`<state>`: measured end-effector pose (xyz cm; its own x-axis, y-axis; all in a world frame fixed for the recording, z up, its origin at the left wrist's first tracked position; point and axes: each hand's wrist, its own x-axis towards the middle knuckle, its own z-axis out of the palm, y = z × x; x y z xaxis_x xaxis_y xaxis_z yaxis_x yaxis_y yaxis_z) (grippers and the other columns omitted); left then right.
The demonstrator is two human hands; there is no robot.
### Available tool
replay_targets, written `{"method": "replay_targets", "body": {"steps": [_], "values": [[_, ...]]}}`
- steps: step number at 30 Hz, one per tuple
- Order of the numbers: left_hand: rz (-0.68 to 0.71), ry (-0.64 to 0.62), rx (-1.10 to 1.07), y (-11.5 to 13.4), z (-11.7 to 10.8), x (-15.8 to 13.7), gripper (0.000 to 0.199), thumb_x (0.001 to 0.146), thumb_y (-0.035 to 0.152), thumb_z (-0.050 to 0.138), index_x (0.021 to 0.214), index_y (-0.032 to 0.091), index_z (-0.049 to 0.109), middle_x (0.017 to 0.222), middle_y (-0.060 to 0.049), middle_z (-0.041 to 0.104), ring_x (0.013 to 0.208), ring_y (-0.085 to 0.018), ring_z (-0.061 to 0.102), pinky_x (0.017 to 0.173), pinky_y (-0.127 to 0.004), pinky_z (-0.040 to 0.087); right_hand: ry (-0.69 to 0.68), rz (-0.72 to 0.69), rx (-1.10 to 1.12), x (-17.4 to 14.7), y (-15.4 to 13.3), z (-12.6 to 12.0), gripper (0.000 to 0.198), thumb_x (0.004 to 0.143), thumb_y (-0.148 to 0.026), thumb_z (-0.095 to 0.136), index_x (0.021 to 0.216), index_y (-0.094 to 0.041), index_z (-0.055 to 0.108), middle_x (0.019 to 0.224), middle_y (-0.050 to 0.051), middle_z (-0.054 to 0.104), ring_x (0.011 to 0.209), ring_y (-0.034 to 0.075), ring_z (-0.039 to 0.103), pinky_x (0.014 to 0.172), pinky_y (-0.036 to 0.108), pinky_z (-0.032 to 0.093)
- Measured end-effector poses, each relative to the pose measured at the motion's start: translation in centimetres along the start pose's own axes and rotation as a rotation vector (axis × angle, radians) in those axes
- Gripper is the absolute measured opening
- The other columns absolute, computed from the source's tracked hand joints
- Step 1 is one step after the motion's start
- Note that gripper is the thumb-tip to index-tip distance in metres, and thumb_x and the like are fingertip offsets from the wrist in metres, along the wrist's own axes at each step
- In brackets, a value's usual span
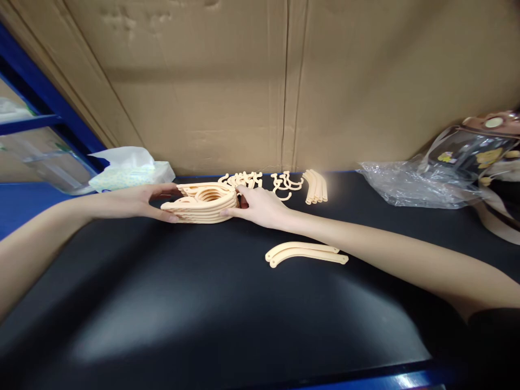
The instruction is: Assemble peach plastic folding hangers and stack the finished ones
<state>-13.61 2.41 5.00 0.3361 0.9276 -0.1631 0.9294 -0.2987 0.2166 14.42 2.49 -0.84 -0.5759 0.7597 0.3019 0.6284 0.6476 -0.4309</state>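
Observation:
A stack of cream plastic folding hangers point(209, 211) lies on the black table, left of the middle. At its left end my left hand point(146, 202) is closed, with the thumb on the near side and the fingers on the far side. My right hand point(262, 207) grips the rounded right end, thumb along the near side; some of its fingers are hidden behind the stack. Nearer to me, below my right forearm, two curved cream hanger arms point(306, 253) rest side by side.
Behind the stack lie loose cream hooks point(287, 181) and a bundle of hanger arms point(315, 187). A tissue pack point(132, 172) stands at the back left. Crumpled clear plastic point(418, 184) and a transparent bag point(467, 149) are at the right. Cardboard point(203, 81) walls off the back.

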Motion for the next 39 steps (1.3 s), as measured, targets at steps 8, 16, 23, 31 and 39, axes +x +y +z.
{"method": "replay_targets", "body": {"steps": [8,16,23,31,39], "values": [[0.019,-0.058,-0.218,0.6,-0.1,-0.4,0.095,0.068,0.063,0.067,0.141,0.017,0.029,0.140,-0.008,0.048,0.119,-0.020,0.052,0.100,-0.030,0.040,0.079,-0.046,0.051,-0.2,-0.3,0.2,0.052,0.085,-0.063,0.047,0.113,-0.018,0.052,0.085,0.003,0.066,0.071,0.016,0.059,0.058,0.025,0.035],[0.068,0.001,-0.168,0.5,0.1,-0.4,0.106,0.060,0.078,0.061,0.138,0.013,0.035,0.130,-0.011,0.057,0.109,-0.020,0.057,0.094,-0.037,0.046,0.076,-0.027,0.034,-0.1,-0.3,0.1,0.051,0.084,-0.060,0.053,0.114,-0.018,0.052,0.085,0.002,0.067,0.073,0.018,0.061,0.058,0.025,0.035],[0.212,0.039,-0.064,-0.9,0.4,-0.2,0.098,0.069,0.074,0.056,0.142,0.015,0.029,0.133,-0.013,0.054,0.110,-0.020,0.060,0.089,-0.036,0.050,0.049,-0.003,0.028,-0.1,-0.7,-0.3,0.062,0.083,-0.065,0.051,0.123,-0.018,0.050,0.090,0.005,0.068,0.075,0.018,0.061,0.060,0.026,0.036],[0.267,0.350,-0.103,0.3,-1.0,-2.3,0.102,0.067,0.076,0.056,0.146,0.023,0.019,0.140,-0.014,0.048,0.119,-0.024,0.053,0.088,-0.040,0.050,0.111,0.091,-0.148,-1.0,2.2,-5.0,0.040,0.090,-0.053,0.048,0.106,-0.021,0.065,0.083,0.002,0.070,0.072,0.016,0.062,0.059,0.025,0.036],[0.581,0.421,-0.119,15.8,2.1,-4.4,0.025,0.093,0.033,0.048,0.113,0.022,0.059,0.117,-0.001,0.061,0.110,-0.015,0.056,0.097,-0.027,0.043,0.029,0.195,-0.562,-0.8,7.7,-9.3,0.022,0.082,-0.030,0.058,0.091,-0.020,0.075,0.087,0.006,0.072,0.079,0.021,0.063,0.065,0.030,0.042]]}}
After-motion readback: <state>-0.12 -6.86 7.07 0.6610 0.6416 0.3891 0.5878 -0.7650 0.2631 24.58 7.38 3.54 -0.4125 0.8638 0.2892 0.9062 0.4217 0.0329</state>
